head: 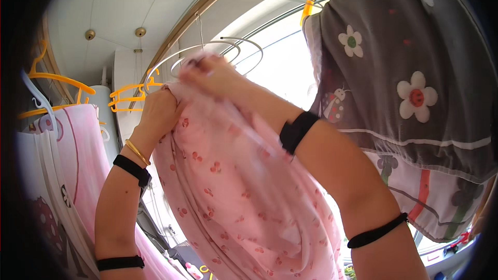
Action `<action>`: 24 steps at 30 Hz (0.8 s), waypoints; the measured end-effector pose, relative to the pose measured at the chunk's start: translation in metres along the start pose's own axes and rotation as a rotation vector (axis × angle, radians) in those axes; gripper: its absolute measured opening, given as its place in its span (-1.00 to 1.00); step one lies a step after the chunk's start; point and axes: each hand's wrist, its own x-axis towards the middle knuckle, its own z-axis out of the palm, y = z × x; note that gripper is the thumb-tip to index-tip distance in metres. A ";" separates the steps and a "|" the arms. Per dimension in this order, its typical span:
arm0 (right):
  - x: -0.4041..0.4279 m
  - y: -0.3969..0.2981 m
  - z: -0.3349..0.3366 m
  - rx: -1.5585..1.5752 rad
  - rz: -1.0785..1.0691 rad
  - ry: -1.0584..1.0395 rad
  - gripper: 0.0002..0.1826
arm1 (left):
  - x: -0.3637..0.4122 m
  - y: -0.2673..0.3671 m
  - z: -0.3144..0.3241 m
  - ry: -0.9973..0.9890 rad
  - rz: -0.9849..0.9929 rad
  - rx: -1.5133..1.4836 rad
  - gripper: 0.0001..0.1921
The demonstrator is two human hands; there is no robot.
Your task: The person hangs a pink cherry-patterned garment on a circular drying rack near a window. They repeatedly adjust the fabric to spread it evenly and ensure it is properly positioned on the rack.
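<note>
A pink cloth with a cherry print (233, 186) hangs in loose folds before me. My left hand (157, 111) grips its upper left edge, fingers hidden behind the fabric. Higher up and to the right, my right hand (212, 76) is blurred and holds a bunched part of the same cloth. Both hands are just under a spiral metal hanger (253, 44), which hangs by a hook from a drying rail (186, 27). Whether the cloth touches the hanger's wire cannot be told.
A dark grey quilted cloth with white flowers (373, 85) hangs close on the right, near a bright window (272, 74). Yellow plastic hangers (132, 95) hang at the left, beside pink and white laundry (83, 136). A pink-and-white bottle (193, 271) stands low down.
</note>
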 end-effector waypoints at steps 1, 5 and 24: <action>-0.016 -0.015 0.013 -0.010 -0.123 -0.039 -0.35 | -0.002 0.001 0.008 -0.007 -0.001 0.005 -0.74; -0.051 -0.020 -0.018 -0.027 -0.324 -0.032 -0.64 | 0.000 0.006 0.016 0.424 0.019 -0.643 -0.69; -0.119 0.008 -0.041 0.967 0.267 -0.350 -0.56 | -0.002 0.006 -0.016 0.099 -0.201 -0.554 -0.61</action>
